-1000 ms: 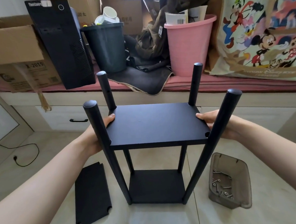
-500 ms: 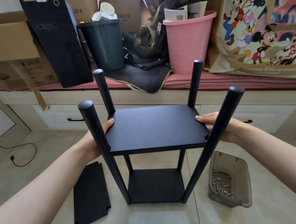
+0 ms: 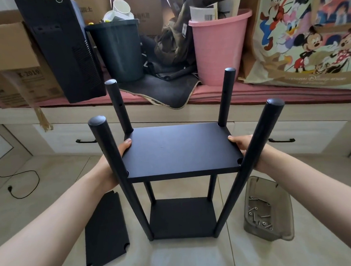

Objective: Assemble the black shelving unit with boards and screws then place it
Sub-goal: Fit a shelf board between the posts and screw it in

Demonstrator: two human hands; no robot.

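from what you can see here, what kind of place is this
Probably a room at home used partly for storage: a tiled floor, a cushioned window-seat ledge with drawers, and on it cardboard boxes, a pink plastic bin and a cartoon-print bag.

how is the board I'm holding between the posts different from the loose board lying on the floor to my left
The held board sits level, raised among the four posts, with the left hand and right hand gripping its short edges; the loose board lies flat on the tiled floor, untouched. The held board's corners meet posts; the loose board's notched corners are bare. Both are black rectangles.
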